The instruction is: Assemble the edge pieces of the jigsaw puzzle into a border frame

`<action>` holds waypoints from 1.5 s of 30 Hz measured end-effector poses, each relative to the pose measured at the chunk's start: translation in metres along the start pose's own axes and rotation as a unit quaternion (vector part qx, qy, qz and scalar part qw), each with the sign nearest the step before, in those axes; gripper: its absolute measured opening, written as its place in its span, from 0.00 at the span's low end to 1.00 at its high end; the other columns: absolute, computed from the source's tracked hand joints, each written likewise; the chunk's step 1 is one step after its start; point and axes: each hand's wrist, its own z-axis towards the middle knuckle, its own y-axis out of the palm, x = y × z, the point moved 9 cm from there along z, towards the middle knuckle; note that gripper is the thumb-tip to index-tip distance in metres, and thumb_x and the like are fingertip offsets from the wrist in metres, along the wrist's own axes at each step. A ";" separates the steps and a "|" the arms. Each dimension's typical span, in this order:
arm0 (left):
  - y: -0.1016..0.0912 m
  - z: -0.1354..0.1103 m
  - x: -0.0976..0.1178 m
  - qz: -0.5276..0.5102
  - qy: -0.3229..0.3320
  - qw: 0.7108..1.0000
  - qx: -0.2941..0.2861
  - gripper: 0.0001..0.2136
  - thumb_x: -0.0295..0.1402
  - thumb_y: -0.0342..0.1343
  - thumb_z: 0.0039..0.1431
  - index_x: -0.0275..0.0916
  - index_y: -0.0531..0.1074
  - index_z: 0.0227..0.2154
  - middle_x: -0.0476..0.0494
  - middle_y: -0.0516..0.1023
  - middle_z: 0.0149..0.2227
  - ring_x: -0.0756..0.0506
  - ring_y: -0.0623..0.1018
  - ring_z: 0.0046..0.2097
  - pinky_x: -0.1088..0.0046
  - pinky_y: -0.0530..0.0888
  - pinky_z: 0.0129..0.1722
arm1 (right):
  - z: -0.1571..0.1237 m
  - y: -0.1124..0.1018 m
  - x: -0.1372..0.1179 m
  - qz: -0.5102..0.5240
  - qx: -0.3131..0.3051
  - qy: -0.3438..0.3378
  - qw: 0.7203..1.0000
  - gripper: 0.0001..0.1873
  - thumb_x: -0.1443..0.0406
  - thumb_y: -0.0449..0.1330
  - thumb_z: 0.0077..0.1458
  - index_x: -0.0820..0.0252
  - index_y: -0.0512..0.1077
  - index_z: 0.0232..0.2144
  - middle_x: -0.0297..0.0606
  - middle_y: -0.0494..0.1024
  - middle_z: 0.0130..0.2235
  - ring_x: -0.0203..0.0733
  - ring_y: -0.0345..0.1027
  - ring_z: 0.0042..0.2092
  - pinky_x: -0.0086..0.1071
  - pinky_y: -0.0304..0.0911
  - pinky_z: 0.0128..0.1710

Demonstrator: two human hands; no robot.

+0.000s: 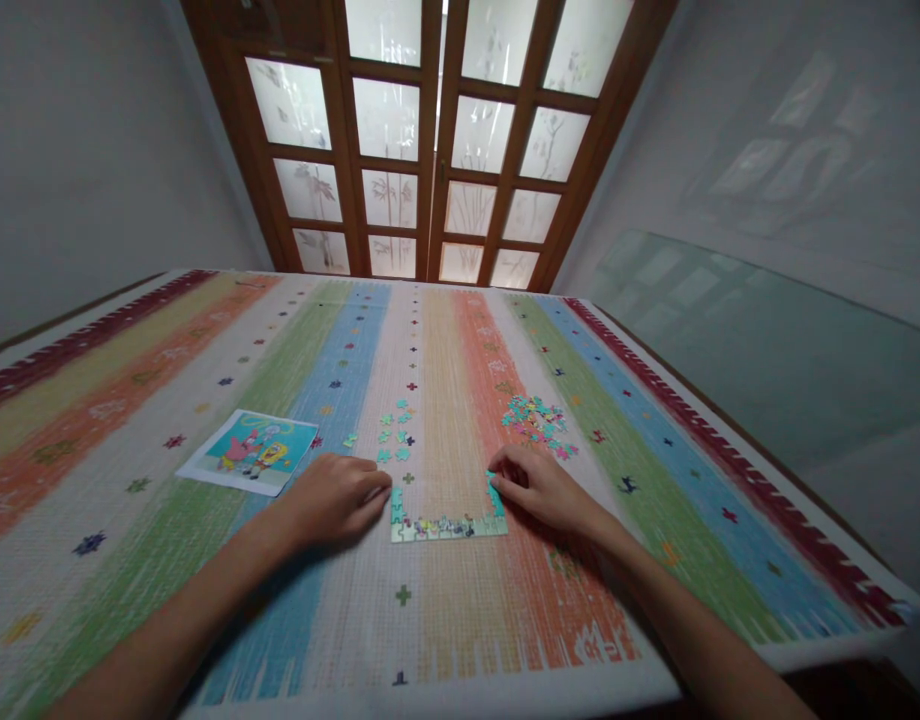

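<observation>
A partly joined jigsaw puzzle point(434, 529) lies flat in front of me, its bottom row complete across and a short column rising at each side. My left hand point(349, 497) rests at the left column with its fingers curled together; whatever is under the fingertips is hidden. At the top of the right column, my right hand point(533, 484) pinches a teal puzzle piece point(493, 480) between thumb and fingers. Several loose teal pieces point(386, 436) are spread just beyond the left column. Past my right hand is a heap of mixed pieces point(536, 420).
A picture card point(251, 452) with cartoon figures lies left of my left hand. Everything sits on a striped tablecloth point(452, 600) covering a wide table. Wooden doors with glass panes point(391, 120) stand beyond the far edge; a glass panel point(745, 350) leans along the right wall.
</observation>
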 end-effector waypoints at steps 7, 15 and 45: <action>0.001 -0.008 -0.036 0.027 -0.043 0.998 -0.022 0.15 0.33 0.46 0.68 0.41 0.79 0.34 0.42 0.82 0.31 0.45 0.77 0.30 0.70 0.64 0.29 | -0.001 0.000 -0.001 -0.015 -0.001 -0.001 1.000 0.02 0.67 0.60 0.63 0.57 0.73 0.38 0.41 0.78 0.36 0.45 0.70 0.37 0.37 0.63 0.38; -0.002 -0.007 -0.048 0.057 -0.105 0.992 0.040 0.16 0.35 0.44 0.69 0.37 0.76 0.36 0.38 0.79 0.35 0.42 0.78 0.36 0.67 0.69 0.35 | 0.000 -0.002 -0.004 -0.020 0.001 0.001 1.000 0.02 0.67 0.60 0.63 0.56 0.72 0.36 0.41 0.78 0.36 0.45 0.71 0.38 0.38 0.63 0.40; 0.001 -0.001 -0.043 -0.264 -0.159 0.950 0.053 0.13 0.43 0.50 0.67 0.40 0.72 0.35 0.45 0.77 0.33 0.44 0.73 0.34 0.66 0.69 0.35 | -0.001 0.000 -0.004 -0.026 -0.006 -0.008 1.000 0.03 0.67 0.58 0.65 0.57 0.72 0.38 0.43 0.80 0.39 0.47 0.73 0.41 0.40 0.65 0.43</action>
